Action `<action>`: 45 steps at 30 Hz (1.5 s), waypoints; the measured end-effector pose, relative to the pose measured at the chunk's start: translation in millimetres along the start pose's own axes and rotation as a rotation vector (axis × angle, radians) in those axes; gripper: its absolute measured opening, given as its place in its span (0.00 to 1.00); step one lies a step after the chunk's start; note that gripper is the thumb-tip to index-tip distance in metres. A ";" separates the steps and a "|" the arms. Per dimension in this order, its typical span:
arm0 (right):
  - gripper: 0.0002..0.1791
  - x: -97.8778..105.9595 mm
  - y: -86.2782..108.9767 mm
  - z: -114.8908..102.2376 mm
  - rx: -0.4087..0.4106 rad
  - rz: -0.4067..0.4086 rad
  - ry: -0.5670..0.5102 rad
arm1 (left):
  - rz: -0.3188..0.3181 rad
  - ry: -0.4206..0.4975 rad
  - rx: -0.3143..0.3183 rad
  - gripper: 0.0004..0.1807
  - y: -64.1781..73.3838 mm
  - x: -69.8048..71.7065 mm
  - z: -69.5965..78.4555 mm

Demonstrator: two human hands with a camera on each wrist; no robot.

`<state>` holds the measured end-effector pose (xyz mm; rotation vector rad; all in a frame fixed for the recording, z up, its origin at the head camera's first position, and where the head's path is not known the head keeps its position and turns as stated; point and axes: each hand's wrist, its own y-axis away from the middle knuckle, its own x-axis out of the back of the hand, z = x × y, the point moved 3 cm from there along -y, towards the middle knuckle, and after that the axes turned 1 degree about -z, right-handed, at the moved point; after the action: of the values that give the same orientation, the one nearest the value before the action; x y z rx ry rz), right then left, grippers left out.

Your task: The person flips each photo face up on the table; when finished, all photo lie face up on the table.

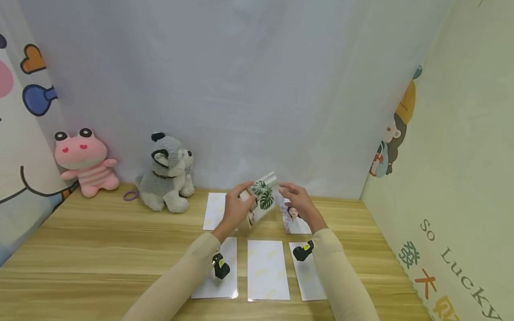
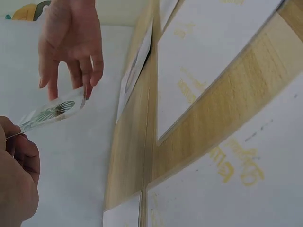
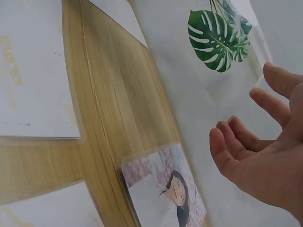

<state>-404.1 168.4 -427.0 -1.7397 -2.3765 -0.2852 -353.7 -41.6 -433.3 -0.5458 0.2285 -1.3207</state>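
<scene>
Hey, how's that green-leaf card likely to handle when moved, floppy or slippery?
The green-leaf card is probably springy rather than floppy: it extends from the left hand without drooping. Its shiny highlights suggest a slick surface. It looks thin, so it's likely light.

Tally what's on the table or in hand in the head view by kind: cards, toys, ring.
White cards with yellow print: 4
Portrait photo card, face up: 1
Leaf-print card, held in the left hand: 1
Plush toys: 2
Purple ring: 1
Total: 9
</scene>
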 end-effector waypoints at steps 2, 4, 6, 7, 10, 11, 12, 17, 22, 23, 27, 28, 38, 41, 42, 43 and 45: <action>0.27 0.4 1.2 3.1 -0.017 -0.051 -0.030 | 0.017 0.020 0.046 0.22 -1.0 1.4 -1.9; 0.29 1.2 2.0 6.7 -0.028 -0.109 -0.066 | 0.018 0.049 0.086 0.22 -1.1 2.4 -4.2; 0.32 2.2 2.9 10.3 -0.038 -0.166 -0.100 | 0.014 0.069 0.120 0.23 -0.8 3.3 -6.7; 0.34 2.6 3.4 12.0 -0.047 -0.188 -0.120 | 0.013 0.076 0.140 0.23 -0.7 3.7 -8.0; 0.38 2.8 5.7 15.2 -0.063 -0.238 -0.178 | 0.017 0.104 0.192 0.23 -0.3 4.6 -12.6; 0.39 2.2 6.3 15.9 -0.066 -0.248 -0.190 | 0.020 0.117 0.211 0.23 -0.3 4.9 -14.0; 0.40 1.5 7.0 16.4 -0.067 -0.251 -0.203 | 0.024 0.132 0.228 0.23 -0.4 5.0 -15.5; 0.41 -3.0 7.3 19.7 -0.053 -0.237 -0.248 | 0.044 0.192 0.296 0.24 0.2 6.6 -19.0; 0.41 -7.4 6.0 22.3 -0.015 -0.221 -0.306 | 0.079 0.223 0.347 0.24 0.9 7.4 -20.1; 0.41 -8.1 6.0 22.5 -0.009 -0.213 -0.312 | 0.084 0.232 0.355 0.24 1.0 7.1 -20.3; 0.40 -9.7 6.1 23.0 0.015 -0.176 -0.313 | 0.094 0.243 0.373 0.24 1.4 6.8 -18.8; 0.39 -10.2 6.2 22.9 0.019 -0.168 -0.312 | 0.095 0.240 0.374 0.24 1.5 6.7 -18.5; 0.37 -14.1 5.4 20.6 0.008 -0.049 -0.299 | 0.035 0.213 0.367 0.25 4.2 10.9 -18.5; 0.36 -13.2 3.7 21.2 0.005 -0.017 -0.286 | -0.001 0.187 0.341 0.25 5.6 12.8 -20.4; 0.36 -12.7 2.9 21.5 0.010 -0.011 -0.281 | -0.015 0.180 0.329 0.25 6.3 13.4 -20.6; 0.36 -12.2 2.0 21.6 0.017 -0.002 -0.284 | -0.029 0.167 0.316 0.25 6.9 14.0 -20.8; 0.35 -11.4 0.9 21.0 0.030 0.014 -0.278 | -0.050 0.122 0.277 0.24 7.9 15.4 -20.7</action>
<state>-400.6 163.7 -450.2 -1.8907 -2.5372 -0.0044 -352.5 -60.4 -452.6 -0.2385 0.1294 -1.4083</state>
